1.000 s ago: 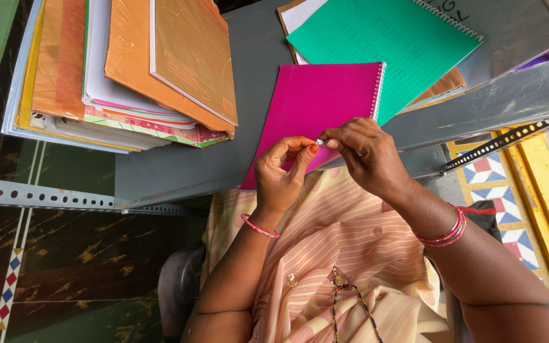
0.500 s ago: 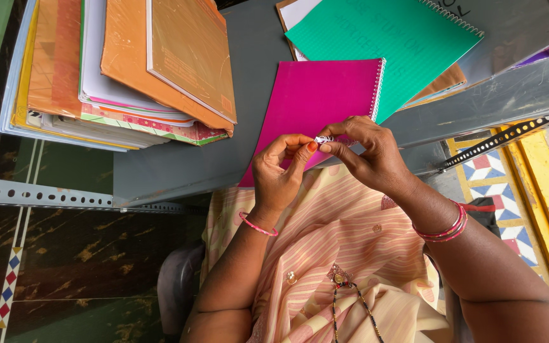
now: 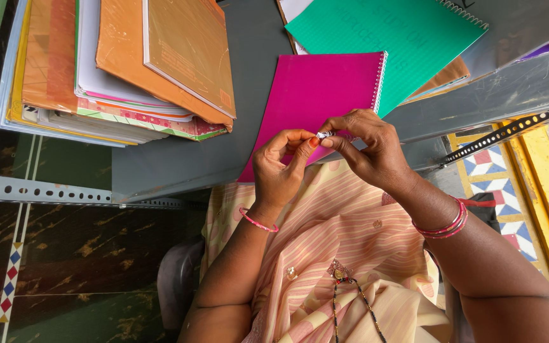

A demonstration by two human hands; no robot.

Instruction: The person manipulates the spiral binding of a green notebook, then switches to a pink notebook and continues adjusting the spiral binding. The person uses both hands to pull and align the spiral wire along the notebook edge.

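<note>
Now my left hand (image 3: 281,168) and right hand (image 3: 366,149) pinch a tiny silvery object (image 3: 323,134) between pressed fingertips, above the glossy magenta spiral notebook (image 3: 316,95) on smooth grey metal desk (image 3: 179,159).

Both hands meet over the pink spiral notebook (image 3: 316,95): left hand (image 3: 281,168) and right hand (image 3: 366,149) pinch a tiny silvery thing (image 3: 323,134) between fingertips. Green notebook (image 3: 382,38) sits just behind, book stack (image 3: 115,70) further left.
</note>
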